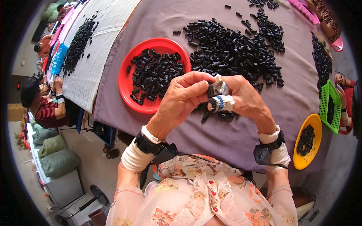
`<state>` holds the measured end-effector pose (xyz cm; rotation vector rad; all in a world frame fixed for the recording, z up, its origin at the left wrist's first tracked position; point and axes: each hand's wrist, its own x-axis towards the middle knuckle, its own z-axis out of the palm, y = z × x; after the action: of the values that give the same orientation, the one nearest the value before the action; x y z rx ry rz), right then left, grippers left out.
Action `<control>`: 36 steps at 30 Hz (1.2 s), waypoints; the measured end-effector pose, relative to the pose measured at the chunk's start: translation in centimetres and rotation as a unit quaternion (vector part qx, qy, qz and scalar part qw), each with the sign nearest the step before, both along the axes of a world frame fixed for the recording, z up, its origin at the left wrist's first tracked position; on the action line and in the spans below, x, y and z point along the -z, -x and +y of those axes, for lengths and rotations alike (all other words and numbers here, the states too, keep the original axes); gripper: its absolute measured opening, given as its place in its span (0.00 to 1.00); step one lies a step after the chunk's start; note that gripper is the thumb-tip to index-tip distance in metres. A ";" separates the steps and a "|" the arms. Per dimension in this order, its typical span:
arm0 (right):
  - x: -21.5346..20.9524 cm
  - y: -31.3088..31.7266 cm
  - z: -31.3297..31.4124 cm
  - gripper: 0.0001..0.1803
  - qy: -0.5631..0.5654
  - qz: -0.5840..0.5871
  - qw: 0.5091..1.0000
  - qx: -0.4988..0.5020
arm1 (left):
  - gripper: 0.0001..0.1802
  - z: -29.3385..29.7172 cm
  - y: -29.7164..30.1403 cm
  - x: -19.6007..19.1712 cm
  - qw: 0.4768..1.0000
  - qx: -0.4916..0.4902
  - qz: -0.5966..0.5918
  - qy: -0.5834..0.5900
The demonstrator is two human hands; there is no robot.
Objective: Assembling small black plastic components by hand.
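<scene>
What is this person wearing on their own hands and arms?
On each side: a cream ribbed cuff, black strap and boxy dark device; a dark cable runs from the right one. The right hand wears white finger coverings with blue stripes; the left hand shows none. The sleeves are sheer, pale pink, with some floral print.

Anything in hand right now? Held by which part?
A small black piece, pinched by the left hand at the fingertips. The right hand is up against it; whether it grips too is hidden. Which end is held can't be told.
</scene>
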<state>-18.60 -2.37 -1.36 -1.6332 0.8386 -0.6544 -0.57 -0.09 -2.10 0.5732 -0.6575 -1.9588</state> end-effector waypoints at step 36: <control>-0.5 -0.5 1.5 0.24 0.063 0.086 0.994 -0.023 | 0.10 1.8 -0.7 0.8 1.000 0.021 0.013 -0.006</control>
<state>-18.09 -0.92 -0.89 -1.8374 0.8949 -0.5481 0.13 1.67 -2.94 0.5443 -0.6451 -2.0069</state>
